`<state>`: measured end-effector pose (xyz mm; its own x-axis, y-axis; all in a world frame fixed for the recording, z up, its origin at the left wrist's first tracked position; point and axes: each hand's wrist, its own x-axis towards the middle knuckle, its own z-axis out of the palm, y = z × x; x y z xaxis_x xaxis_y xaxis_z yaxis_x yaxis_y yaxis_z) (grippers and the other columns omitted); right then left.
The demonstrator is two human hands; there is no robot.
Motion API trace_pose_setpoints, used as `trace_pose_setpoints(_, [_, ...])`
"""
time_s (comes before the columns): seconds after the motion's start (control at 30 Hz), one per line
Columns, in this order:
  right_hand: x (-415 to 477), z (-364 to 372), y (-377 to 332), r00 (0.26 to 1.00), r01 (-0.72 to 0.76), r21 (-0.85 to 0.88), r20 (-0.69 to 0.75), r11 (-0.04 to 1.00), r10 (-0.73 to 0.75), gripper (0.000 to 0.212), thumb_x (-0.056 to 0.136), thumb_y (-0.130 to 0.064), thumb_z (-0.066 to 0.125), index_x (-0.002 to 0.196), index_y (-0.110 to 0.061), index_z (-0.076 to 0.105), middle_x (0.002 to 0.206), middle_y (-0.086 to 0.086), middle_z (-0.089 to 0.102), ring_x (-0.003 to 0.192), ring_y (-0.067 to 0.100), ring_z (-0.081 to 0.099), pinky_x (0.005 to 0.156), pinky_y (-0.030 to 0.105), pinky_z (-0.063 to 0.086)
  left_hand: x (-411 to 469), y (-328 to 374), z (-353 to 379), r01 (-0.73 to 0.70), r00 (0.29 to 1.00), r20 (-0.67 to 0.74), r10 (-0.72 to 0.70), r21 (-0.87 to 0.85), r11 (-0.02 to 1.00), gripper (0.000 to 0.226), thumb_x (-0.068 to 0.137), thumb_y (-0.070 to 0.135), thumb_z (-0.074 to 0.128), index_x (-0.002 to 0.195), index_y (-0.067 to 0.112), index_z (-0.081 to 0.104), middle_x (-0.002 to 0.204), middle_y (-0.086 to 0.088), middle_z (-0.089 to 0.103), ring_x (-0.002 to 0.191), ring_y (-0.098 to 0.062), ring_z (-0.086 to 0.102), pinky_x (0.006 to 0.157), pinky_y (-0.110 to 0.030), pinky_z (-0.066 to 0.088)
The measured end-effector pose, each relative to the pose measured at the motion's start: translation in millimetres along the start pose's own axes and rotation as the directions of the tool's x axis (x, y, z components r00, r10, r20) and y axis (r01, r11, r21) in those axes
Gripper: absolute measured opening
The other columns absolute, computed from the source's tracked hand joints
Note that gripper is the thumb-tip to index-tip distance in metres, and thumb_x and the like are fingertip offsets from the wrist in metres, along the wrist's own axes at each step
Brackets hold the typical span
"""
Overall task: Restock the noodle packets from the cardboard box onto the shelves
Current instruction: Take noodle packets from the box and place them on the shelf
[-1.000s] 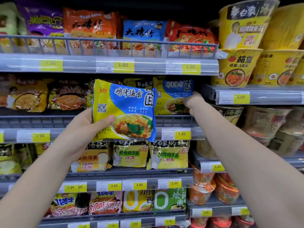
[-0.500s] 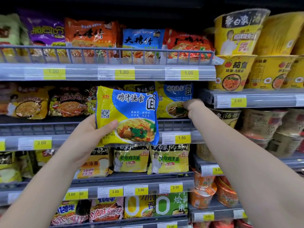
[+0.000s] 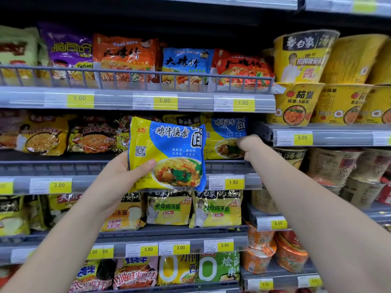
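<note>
Crowded shelving (image 3: 63,167) surrounds the 1.50 price tag (image 3: 233,182): left of it the left hand (image 3: 118,176) clasps a noodle packet (image 3: 169,153), above it the right hand (image 3: 248,144) pinches the shelved twin (image 3: 224,132), which may topple forward if nudged.

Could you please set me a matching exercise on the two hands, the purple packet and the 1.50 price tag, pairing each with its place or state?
1 left hand
2 right hand
3 purple packet
4 1.50 price tag

A behind the wire rail
B grips the shelved packet
C on the shelf edge below the shelved packet
D holds the loose packet in front of the shelves

Pairs: 1-D, 2-B, 3-A, 4-C.
</note>
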<state>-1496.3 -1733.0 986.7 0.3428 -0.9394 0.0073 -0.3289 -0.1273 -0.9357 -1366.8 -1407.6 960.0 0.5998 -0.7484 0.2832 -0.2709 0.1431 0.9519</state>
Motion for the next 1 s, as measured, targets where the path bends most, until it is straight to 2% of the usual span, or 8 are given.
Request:
trace_pose_setpoints(0.23, [-28,-4,-12,0.998,0.057,-0.237,-0.006,0.970,-0.060,0.040,0.101,-0.011,0.052,0.139,0.002,0.053,0.143,0.020,0.055,0.131,0.033,0.053,0.085,0.031,0.045,1,-1,2,-0.021,1.000,-0.003,0.021,-0.022,1.000,0.026,0.096,0.017,0.064,0.122,0.019,0.066,0.110,0.007,0.078,0.094,-0.003,0.074,0.066,-0.007,0.052])
trace_pose_setpoints(0.33, [-41,-8,-19,0.995,0.091,-0.337,0.006,0.937,-0.095,0.039,0.100,-0.011,0.052,0.136,0.005,0.055,0.140,0.022,0.056,0.130,0.035,0.054,0.098,0.034,0.047,3,-1,5,-0.028,1.000,0.012,0.028,-0.026,0.999,0.026,0.096,0.019,0.064,0.121,0.021,0.066,0.110,0.008,0.078,0.099,-0.006,0.073,0.075,-0.016,0.053])
trace_pose_setpoints(0.43, [-62,-12,-27,0.990,0.131,-0.397,0.014,0.908,-0.137,0.044,0.104,-0.018,0.046,0.140,0.008,0.046,0.137,0.025,0.056,0.122,0.038,0.057,0.093,0.039,0.048,7,0,12,-0.025,0.999,0.031,0.027,-0.043,0.999,0.027,0.096,0.020,0.064,0.124,0.022,0.066,0.112,0.009,0.077,0.100,-0.004,0.073,0.080,-0.020,0.048])
trace_pose_setpoints(0.53, [-86,-17,-28,0.980,0.192,-0.317,0.006,0.929,-0.200,0.062,0.106,-0.043,0.041,0.150,0.001,0.032,0.145,0.020,0.048,0.108,0.030,0.052,0.082,0.033,0.040,15,0,23,-0.019,0.999,0.042,0.022,-0.067,0.998,0.029,0.095,0.021,0.065,0.124,0.022,0.066,0.112,0.009,0.077,0.101,-0.005,0.073,0.081,-0.022,0.049])
trace_pose_setpoints(0.63, [-109,-24,-21,0.961,0.255,-0.136,0.140,0.957,-0.237,0.080,0.099,-0.065,0.036,0.154,-0.007,0.034,0.156,0.012,0.040,0.136,0.031,0.046,0.106,0.041,0.038,25,2,36,0.006,0.999,0.052,-0.001,-0.091,0.996,0.028,0.095,0.022,0.066,0.123,0.022,0.067,0.110,0.006,0.078,0.101,-0.012,0.074,0.082,-0.027,0.054])
trace_pose_setpoints(0.73, [-120,-27,-10,0.925,0.338,-0.119,0.226,0.933,-0.306,0.098,0.081,-0.086,0.041,0.141,-0.009,0.051,0.139,0.014,0.059,0.122,0.032,0.060,0.111,0.052,0.043,39,3,48,0.024,0.996,0.090,-0.014,-0.111,0.994,0.028,0.095,0.023,0.066,0.123,0.020,0.067,0.112,0.001,0.078,0.104,-0.019,0.074,0.085,-0.034,0.057])
trace_pose_setpoints(0.9, [-120,-33,5,0.906,0.395,-0.177,0.239,0.902,-0.349,0.086,0.074,-0.080,0.061,0.137,-0.022,0.053,0.134,-0.003,0.062,0.118,0.018,0.062,0.099,0.043,0.052,60,6,69,0.014,0.992,0.130,0.004,-0.136,0.991,0.026,0.095,0.021,0.067,0.121,0.016,0.069,0.112,-0.003,0.077,0.106,-0.021,0.073,0.093,-0.038,0.056])
trace_pose_setpoints(1.0, [-109,-37,8,0.907,0.399,-0.084,0.181,0.913,-0.379,0.052,0.086,-0.063,0.066,0.118,-0.022,0.060,0.116,-0.001,0.070,0.103,0.018,0.068,0.084,0.037,0.057,75,12,79,0.018,0.990,0.139,-0.008,-0.072,0.997,0.025,0.095,0.024,0.069,0.118,0.014,0.069,0.108,-0.002,0.078,0.102,-0.021,0.073,0.092,-0.038,0.055])
